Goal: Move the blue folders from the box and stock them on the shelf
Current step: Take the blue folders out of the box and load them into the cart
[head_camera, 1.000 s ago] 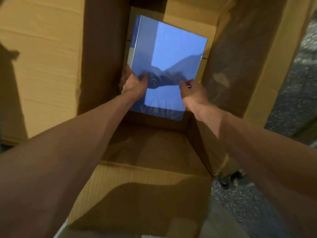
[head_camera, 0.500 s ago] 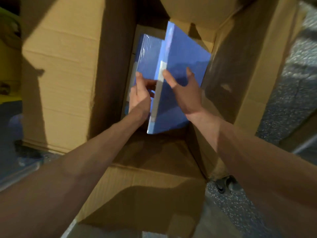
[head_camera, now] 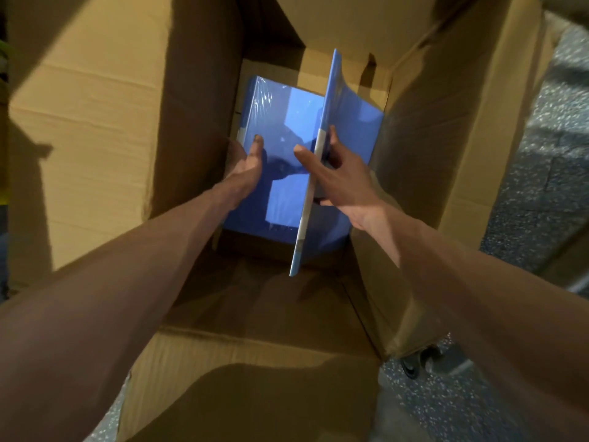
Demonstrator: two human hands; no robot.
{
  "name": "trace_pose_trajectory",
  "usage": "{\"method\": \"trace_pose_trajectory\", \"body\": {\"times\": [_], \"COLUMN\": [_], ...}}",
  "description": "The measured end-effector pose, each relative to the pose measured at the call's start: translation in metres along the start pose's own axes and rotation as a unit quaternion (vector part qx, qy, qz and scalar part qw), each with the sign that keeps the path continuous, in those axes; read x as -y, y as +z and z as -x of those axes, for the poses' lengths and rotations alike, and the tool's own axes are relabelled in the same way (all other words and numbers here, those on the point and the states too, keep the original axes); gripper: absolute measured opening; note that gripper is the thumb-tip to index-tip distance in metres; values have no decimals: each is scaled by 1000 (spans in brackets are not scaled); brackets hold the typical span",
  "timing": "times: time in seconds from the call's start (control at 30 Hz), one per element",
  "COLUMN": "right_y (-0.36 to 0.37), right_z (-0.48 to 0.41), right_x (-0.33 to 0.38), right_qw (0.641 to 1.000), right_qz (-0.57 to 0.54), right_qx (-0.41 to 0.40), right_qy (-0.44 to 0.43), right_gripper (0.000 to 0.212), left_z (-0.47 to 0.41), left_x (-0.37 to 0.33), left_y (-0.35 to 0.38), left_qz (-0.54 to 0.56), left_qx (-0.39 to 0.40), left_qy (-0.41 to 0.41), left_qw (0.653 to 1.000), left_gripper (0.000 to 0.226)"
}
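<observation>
A stack of blue folders (head_camera: 287,122) wrapped in clear film lies at the bottom of a deep cardboard box (head_camera: 197,129). One blue folder (head_camera: 353,122) stands on edge above the right part of the stack, its white-labelled spine towards me. My right hand (head_camera: 338,177) grips this folder, thumb on the spine side and fingers on its right face. My left hand (head_camera: 247,161) lies on the left part of the stack with straight fingers touching the film.
The box flaps stand open on all sides: a wide one at the left (head_camera: 83,138), one at the right (head_camera: 452,122), one towards me (head_camera: 255,378). Speckled grey floor (head_camera: 541,154) shows at the right. A small dark caster (head_camera: 414,365) sits by the box's lower right corner.
My right hand has tipped one folder up from flat on the stack to standing on edge and lifted it higher. My left hand moved to the stack's left part.
</observation>
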State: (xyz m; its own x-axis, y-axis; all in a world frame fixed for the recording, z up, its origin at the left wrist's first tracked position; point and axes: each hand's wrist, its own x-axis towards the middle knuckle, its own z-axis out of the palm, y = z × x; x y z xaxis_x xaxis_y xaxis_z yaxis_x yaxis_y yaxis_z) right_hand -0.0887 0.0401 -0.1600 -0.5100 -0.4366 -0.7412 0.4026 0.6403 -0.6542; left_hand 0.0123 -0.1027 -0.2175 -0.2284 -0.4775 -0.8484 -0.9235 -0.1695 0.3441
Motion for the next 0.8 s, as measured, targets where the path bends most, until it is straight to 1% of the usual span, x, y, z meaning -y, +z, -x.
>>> {"method": "trace_pose_trajectory", "body": {"times": [0.07, 0.1, 0.13, 0.17, 0.2, 0.23, 0.27, 0.33, 0.37, 0.43, 0.47, 0.53, 0.6, 0.63, 0.67, 0.73, 0.8], "right_y": [0, 0, 0, -1, -2, -3, -5, -9, -11, -13, -13, -11, -12, -14, -17, -24, -30], "right_z": [2, 4, 8, 12, 16, 20, 23, 32, 34, 43, 45, 51, 57, 64, 68, 74, 79], "right_x": [0, 0, 2, 4, 8, 11, 13, 21, 20, 26, 25, 24, 19, 19, 18, 19, 24], "right_qw": [1000, 1000, 1000, 1000, 1000, 999, 999, 997, 996, 993, 990, 986, 986, 985, 982, 978, 979], "right_qz": [-2, -3, 0, 4, 9, 12, 19, 41, 52, 68, 81, 82, 87, 109, 134, 162, 160], "right_qx": [-3, -5, -11, -18, -25, -33, -39, -59, -72, -100, -118, -142, -135, -129, -126, -125, -122], "right_qy": [-7, -5, -2, -1, 1, 4, 4, 1, 4, 4, 8, 23, 41, 44, 42, 28, 28], "right_gripper": [85, 85, 84, 85, 88, 93, 95, 86, 78, 76, 80, 95, 105, 102, 94, 71, 50], "left_z": [1, 2, 5, 11, 19, 28, 39, 58, 65, 80, 88, 104, 110, 112, 114, 114, 120], "left_x": [-5, -7, -9, -14, -20, -24, -27, -27, -26, -27, -28, -32, -33, -35, -38, -43, -47], "left_y": [2, 0, -4, -9, -13, -16, -17, -15, -12, -12, -12, -14, -12, -13, -14, -12, -14], "left_qz": [26, 66, 136, 200, 236, 249, 264, 272, 281, 299, 310, 311, 306, 301, 298, 289, 263], "left_qx": [-15, -25, -19, -1, 13, 22, 26, 46, 61, 106, 140, 212, 256, 266, 271, 263, 235], "left_qy": [4, -14, -36, -49, -52, -48, -38, -15, -16, -37, -56, -87, -87, -82, -76, -72, -54], "left_qw": [1000, 997, 990, 979, 970, 967, 964, 961, 958, 948, 939, 923, 913, 912, 912, 918, 934], "left_gripper": [78, 80, 78, 70, 63, 59, 59, 69, 76, 88, 92, 97, 99, 98, 96, 92, 87]}}
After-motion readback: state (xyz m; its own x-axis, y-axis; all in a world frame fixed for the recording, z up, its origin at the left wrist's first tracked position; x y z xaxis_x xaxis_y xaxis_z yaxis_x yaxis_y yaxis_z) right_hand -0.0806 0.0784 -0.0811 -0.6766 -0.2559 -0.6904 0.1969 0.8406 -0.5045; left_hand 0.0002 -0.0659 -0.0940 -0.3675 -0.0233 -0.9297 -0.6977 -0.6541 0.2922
